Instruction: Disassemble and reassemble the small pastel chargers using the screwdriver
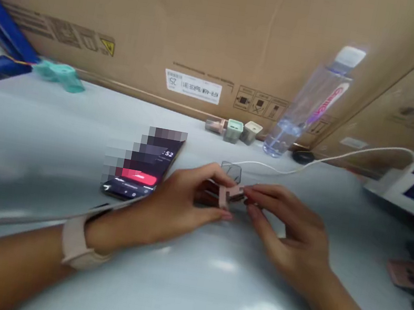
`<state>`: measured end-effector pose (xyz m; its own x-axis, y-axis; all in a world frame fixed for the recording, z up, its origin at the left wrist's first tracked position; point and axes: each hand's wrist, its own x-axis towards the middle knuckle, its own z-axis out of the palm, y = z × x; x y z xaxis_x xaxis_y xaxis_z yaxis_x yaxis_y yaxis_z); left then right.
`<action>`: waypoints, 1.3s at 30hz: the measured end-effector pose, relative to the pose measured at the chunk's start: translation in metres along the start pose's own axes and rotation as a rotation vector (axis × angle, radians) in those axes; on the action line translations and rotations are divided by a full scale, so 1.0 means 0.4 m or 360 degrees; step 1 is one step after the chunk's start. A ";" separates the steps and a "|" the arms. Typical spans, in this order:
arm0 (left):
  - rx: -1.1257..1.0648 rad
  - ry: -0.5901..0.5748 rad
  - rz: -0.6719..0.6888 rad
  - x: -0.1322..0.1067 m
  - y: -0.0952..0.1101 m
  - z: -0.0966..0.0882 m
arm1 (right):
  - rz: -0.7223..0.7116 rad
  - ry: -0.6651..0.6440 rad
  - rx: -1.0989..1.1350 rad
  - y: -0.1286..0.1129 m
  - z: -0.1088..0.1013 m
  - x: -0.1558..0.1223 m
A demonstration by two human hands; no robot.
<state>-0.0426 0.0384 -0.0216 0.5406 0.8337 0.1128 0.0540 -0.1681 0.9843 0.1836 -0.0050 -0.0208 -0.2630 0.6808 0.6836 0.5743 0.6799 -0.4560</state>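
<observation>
My left hand [187, 194] holds a small pink plastic piece [224, 198] between thumb and fingers, just above the table. It looks like the body of a small pencil sharpener, with a dark slot facing right. At its right end, my right hand [289, 233] has its thumb and fingertips pinched together; whatever they grip is too small and blurred to name. Just behind the hands sits a clear smoky plastic cup [231, 171]. Farther back stand a mint sharpener [233, 131] and a cream one [251, 133], with a pink one [215, 125] lying beside them.
A phone [145, 165] lies left of my hands. Against the cardboard box [149, 6] stands a water bottle [299, 107], near a white cable [334, 159]. Teal plastic parts [59, 74] lie at the back left, blurred pink pieces [406, 274] at the right edge.
</observation>
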 end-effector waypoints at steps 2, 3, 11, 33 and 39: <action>0.0004 -0.0018 0.0038 0.000 -0.004 0.000 | 0.0004 -0.0018 0.0001 0.000 0.001 -0.001; 0.0009 -0.0006 0.0063 0.000 -0.005 0.000 | 0.0010 -0.0026 0.0004 -0.001 0.002 -0.002; 0.0146 0.0088 0.0189 -0.005 -0.006 0.013 | 0.0006 -0.0012 0.0017 -0.005 0.011 -0.005; 0.0238 0.0117 0.0221 -0.018 -0.006 0.028 | -0.0217 -0.0003 -0.0483 0.012 0.016 -0.029; 0.0148 0.0112 0.0189 -0.015 0.007 0.027 | -0.0303 -0.0013 -0.0476 0.012 0.017 -0.016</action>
<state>-0.0368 0.0272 -0.0211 0.4881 0.8391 0.2402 0.0724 -0.3132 0.9469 0.1829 -0.0043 -0.0311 -0.3926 0.5526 0.7351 0.7156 0.6857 -0.1333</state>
